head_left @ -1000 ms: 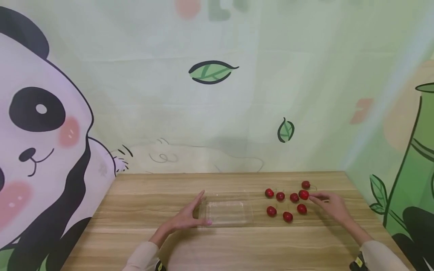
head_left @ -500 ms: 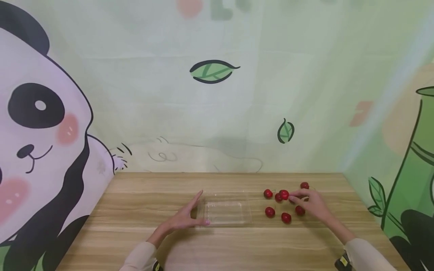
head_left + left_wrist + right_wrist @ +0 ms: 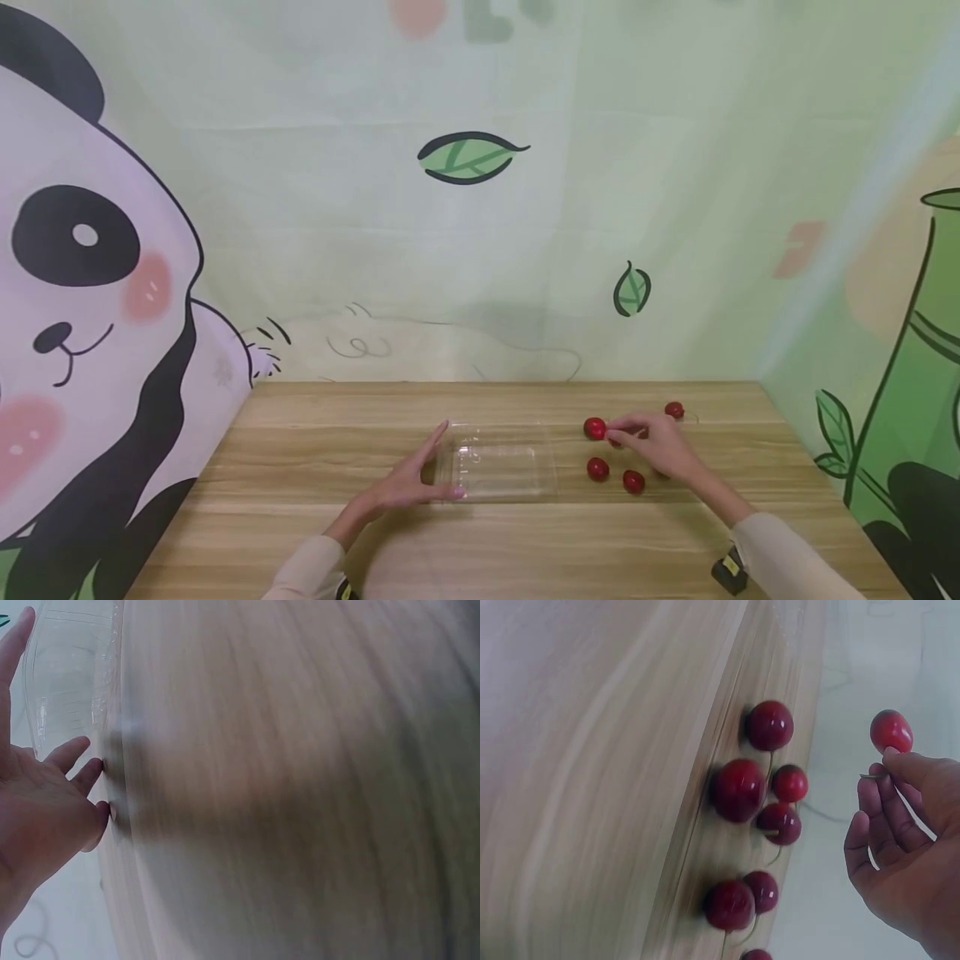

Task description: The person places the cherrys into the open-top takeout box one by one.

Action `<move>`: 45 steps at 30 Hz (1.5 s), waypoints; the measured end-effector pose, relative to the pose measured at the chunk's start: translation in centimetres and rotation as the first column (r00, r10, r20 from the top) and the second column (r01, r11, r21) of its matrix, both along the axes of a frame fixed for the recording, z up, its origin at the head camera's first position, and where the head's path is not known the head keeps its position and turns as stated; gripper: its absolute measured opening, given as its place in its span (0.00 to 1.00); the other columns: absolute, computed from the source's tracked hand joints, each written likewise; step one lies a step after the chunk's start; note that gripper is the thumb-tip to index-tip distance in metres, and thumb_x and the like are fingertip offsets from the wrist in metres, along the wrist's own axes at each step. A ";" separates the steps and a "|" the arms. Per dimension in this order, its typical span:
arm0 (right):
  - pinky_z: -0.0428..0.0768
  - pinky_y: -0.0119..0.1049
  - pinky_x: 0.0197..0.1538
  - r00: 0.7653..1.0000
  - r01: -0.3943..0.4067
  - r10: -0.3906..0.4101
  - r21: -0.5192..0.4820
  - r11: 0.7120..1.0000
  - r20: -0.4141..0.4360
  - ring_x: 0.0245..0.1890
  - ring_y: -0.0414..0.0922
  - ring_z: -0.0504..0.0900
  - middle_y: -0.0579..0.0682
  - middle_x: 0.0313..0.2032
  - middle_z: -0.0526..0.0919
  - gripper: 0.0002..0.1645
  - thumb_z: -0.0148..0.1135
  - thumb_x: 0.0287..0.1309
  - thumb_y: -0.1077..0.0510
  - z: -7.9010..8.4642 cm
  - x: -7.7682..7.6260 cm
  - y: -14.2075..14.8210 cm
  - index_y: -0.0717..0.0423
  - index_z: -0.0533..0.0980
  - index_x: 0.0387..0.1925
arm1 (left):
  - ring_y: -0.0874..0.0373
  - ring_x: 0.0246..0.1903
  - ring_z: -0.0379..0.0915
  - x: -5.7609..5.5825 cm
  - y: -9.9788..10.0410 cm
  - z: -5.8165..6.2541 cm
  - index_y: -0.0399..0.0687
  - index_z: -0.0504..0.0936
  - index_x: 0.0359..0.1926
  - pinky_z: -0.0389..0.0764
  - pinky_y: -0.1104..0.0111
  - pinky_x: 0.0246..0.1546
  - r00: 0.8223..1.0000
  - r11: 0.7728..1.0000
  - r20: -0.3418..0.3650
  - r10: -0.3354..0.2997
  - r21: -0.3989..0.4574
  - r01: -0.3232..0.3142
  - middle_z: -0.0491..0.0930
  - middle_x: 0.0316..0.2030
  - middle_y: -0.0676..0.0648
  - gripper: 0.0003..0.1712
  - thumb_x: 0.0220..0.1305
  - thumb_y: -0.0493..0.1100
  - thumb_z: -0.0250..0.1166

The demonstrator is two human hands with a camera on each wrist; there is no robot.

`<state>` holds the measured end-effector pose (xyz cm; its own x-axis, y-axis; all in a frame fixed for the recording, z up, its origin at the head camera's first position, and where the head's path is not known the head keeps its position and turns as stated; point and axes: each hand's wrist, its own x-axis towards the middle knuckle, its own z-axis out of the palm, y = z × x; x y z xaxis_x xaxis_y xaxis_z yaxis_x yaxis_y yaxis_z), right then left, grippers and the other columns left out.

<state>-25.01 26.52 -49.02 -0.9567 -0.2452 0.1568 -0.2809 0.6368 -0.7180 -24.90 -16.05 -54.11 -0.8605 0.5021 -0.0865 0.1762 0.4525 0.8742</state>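
My right hand (image 3: 656, 446) pinches a red cherry (image 3: 595, 429) between thumb and fingertip. In the right wrist view that held cherry (image 3: 891, 731) is raised off the table, and a short green stem (image 3: 871, 776) shows beneath the fingers. Several other cherries lie under and around this hand, among them a front one (image 3: 633, 482) and one at the back (image 3: 674, 409); the hand partly hides some. My left hand (image 3: 405, 483) rests at the left side of a clear plastic box (image 3: 498, 475), thumb and index finger spread straight along it. No cherries show inside the box.
Everything sits on a wooden table (image 3: 322, 450). Behind it hangs a pale green backdrop (image 3: 360, 250) printed with a panda and leaves. One cherry (image 3: 597, 469) lies between the box and my right hand.
My right hand has moved left over the cherries, carrying the pinched cherry toward the box. The left hand and the box have stayed in place.
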 end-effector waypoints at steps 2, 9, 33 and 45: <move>0.82 0.26 0.40 1.000 -0.008 0.008 -0.008 1.000 -0.003 0.38 0.53 0.87 0.57 0.41 0.91 0.10 0.67 0.66 0.58 0.0 -0.1 -0.6 0.59 0.86 0.45 | 0.35 0.78 0.50 0.0 0.0 0.0 0.61 0.38 0.83 0.49 0.33 0.75 1.000 1.000 -0.003 0.000 -0.005 0.000 0.54 0.79 0.37 0.67 0.57 0.56 0.77; 0.83 0.26 0.42 0.998 -0.068 0.068 -0.030 0.997 -0.011 0.39 0.46 0.87 0.54 0.41 0.91 0.10 0.68 0.66 0.57 0.4 -0.1 -2.9 0.59 0.86 0.43 | 0.36 0.79 0.48 -0.2 0.1 -0.2 0.61 0.39 0.83 0.48 0.33 0.75 1.000 1.000 -0.005 -0.001 -0.021 0.000 0.53 0.80 0.38 0.67 0.57 0.58 0.76; 0.83 0.28 0.40 0.954 -0.300 0.300 -0.072 0.951 -0.012 0.34 0.32 0.82 0.53 0.38 0.91 0.08 0.68 0.65 0.60 -0.8 -1.1 -11.5 0.59 0.88 0.42 | 0.33 0.77 0.51 -0.3 0.5 0.3 0.61 0.40 0.83 0.53 0.33 0.74 1.000 0.998 0.009 0.022 -0.055 -0.021 0.57 0.77 0.33 0.69 0.53 0.61 0.78; 0.81 0.24 0.38 0.927 -0.376 0.375 -0.066 0.924 -0.029 0.31 0.33 0.82 0.54 0.36 0.92 0.06 0.69 0.62 0.63 -2.0 -0.9 -15.9 0.61 0.89 0.38 | 0.34 0.76 0.54 -0.3 0.3 0.4 0.56 0.40 0.83 0.56 0.32 0.73 1.000 0.996 -0.015 0.016 -0.086 -0.017 0.61 0.77 0.37 0.69 0.54 0.63 0.77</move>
<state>-25.94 10.65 -51.04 -0.7941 -0.5738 0.2005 -0.5012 0.4316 -0.7500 -25.23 -15.71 -53.70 -0.8702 0.4788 -0.1165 0.1798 0.5287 0.8296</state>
